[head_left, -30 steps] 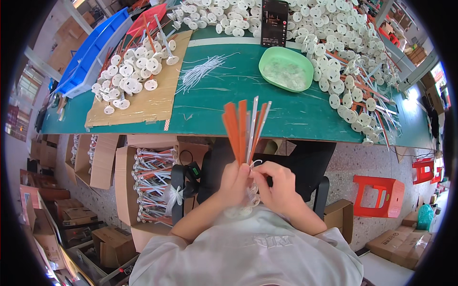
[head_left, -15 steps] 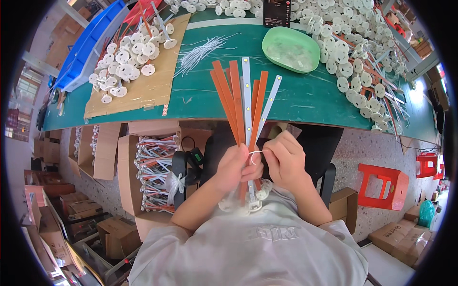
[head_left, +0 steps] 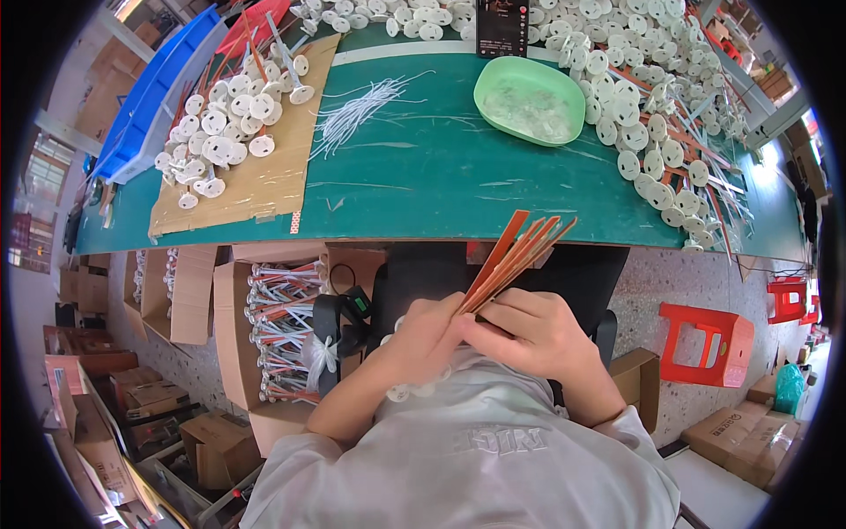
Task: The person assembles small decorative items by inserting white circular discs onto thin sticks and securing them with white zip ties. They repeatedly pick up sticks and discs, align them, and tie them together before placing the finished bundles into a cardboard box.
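Note:
My left hand (head_left: pixel 430 333) is closed around a bundle of LED light strips (head_left: pixel 514 263). The strips lean up and to the right, mostly orange-brown sides and thin edges showing. White round discs (head_left: pixel 401 391) at the bundle's lower end peek out beneath that hand, against my shirt. Pressed up to the bundle's right side, my right hand (head_left: pixel 535 333) has its fingers curled and its thumb reaching to the left hand. What its fingertips pinch is hidden, and no tie shows around the strips.
On the green table (head_left: pixel 397 198) lie white twist ties (head_left: pixel 359 115), a green bowl (head_left: pixel 538 128) of small clear pieces, a phone (head_left: pixel 502 31) and heaps of disc-ended strips (head_left: pixel 630 106). More fill a cardboard box (head_left: pixel 231 326) at lower left. A red stool (head_left: pixel 705 344) stands right.
The bundle has tipped rightward and turned, its LED faces no longer showing. My right hand has moved in from the white tie's end to the bundle; the tie is now hidden.

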`<state>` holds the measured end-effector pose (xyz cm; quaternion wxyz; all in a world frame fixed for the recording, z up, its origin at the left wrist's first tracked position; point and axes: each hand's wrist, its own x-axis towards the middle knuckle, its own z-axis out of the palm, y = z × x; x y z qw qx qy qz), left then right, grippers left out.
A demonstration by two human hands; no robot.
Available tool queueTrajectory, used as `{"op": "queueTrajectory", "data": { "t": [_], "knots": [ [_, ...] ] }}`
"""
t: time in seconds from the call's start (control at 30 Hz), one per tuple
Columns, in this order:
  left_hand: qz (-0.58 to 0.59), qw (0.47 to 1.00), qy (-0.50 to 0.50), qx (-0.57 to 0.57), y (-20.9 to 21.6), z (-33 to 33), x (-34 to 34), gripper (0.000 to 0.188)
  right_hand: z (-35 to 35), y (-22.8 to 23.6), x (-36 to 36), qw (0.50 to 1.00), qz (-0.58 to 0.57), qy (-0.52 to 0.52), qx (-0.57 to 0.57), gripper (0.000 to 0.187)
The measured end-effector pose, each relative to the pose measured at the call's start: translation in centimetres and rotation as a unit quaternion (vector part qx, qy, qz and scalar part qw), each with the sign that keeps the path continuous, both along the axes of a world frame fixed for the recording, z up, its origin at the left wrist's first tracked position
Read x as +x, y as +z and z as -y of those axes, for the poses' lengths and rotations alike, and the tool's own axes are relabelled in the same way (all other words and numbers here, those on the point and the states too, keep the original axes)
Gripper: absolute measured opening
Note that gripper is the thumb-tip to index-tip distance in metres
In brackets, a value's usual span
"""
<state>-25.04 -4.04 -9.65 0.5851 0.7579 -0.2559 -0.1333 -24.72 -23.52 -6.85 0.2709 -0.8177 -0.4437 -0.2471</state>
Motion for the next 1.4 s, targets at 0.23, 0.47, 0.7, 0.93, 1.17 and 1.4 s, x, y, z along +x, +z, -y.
{"op": "queueTrajectory", "data": {
  "t": [0.23, 0.47, 0.7, 0.93, 1.17, 1.4],
  "knots": [
    [-0.045, 0.998, 0.025, 0.044, 1.0, 0.4, 0.1, 0.020, -0.5, -0.6, -0.2, 0.999, -0.032, 0.008, 0.003, 0.038],
    [-0.061, 0.997, 0.040, 0.009, 0.5, 0.4, -0.5, 0.027, -2.2, -4.2, -2.9, 0.592, -0.601, 0.024, 0.537, 0.032],
    [-0.103, 0.983, 0.074, -0.130, -2.4, 0.1, -0.6, 0.046, -1.9, -5.1, -0.8, 0.944, -0.120, -0.116, 0.284, 0.040],
    [-0.156, 0.972, 0.064, -0.161, -3.2, 0.1, -0.4, 0.070, -1.2, -4.7, 0.4, 0.984, -0.029, 0.002, 0.176, 0.039],
    [-0.115, 0.988, 0.045, -0.092, -2.5, 0.0, -0.2, 0.045, -2.3, -5.4, -1.8, 0.834, -0.406, -0.134, 0.349, 0.024],
    [-0.118, 0.989, 0.046, -0.083, -2.2, 0.3, -0.4, 0.044, -1.1, -6.4, -0.3, 0.345, -0.777, 0.064, 0.522, 0.032]
  ]
}}
